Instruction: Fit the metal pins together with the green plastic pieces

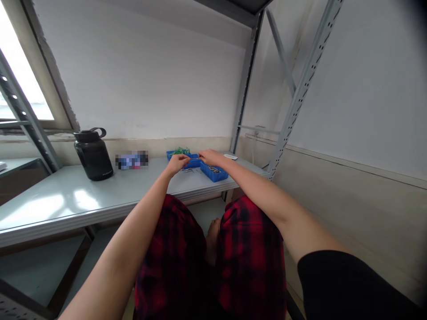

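Now holds what looks like a thin pc. (194, 158) betw. L hand (176, 164) and R hand (210, 157), long axis running approx. L–R over mid blue tray (194, 164), w/ near-right blue tray (216, 178) just by R hand. Pinches w/ fingertips nearly closed at both ends; exact R contact too small to tell.

Blue bins (216, 176) block low, rm above; blk bottle (95, 158) L, rack post (246, 89) R.
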The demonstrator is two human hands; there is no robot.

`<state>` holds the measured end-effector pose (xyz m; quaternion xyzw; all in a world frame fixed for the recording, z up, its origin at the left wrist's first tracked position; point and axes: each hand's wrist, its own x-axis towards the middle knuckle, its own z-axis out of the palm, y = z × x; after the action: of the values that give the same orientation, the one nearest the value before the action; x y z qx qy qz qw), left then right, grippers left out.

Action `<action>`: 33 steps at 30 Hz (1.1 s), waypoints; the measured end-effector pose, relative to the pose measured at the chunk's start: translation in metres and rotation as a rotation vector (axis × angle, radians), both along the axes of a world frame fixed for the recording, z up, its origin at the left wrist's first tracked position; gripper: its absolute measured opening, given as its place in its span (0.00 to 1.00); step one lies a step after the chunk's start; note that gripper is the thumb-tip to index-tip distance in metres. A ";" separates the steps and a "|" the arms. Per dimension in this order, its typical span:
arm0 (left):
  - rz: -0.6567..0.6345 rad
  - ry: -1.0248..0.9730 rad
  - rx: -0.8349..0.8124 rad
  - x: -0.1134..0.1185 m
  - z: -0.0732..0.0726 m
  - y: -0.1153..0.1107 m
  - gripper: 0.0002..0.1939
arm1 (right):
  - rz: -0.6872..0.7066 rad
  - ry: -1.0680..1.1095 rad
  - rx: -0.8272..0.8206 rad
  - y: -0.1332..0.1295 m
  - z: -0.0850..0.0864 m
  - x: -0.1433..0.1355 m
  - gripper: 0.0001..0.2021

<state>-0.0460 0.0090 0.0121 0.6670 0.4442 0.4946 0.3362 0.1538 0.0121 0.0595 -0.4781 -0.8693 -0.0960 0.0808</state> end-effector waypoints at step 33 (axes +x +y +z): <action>-0.020 0.088 0.083 0.004 -0.004 0.004 0.08 | 0.042 0.101 0.043 -0.027 0.011 -0.030 0.17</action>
<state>-0.0420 0.0126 0.0084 0.7061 0.4310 0.4794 0.2932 0.1240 -0.0149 0.0705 -0.4623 -0.8716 -0.0888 0.1369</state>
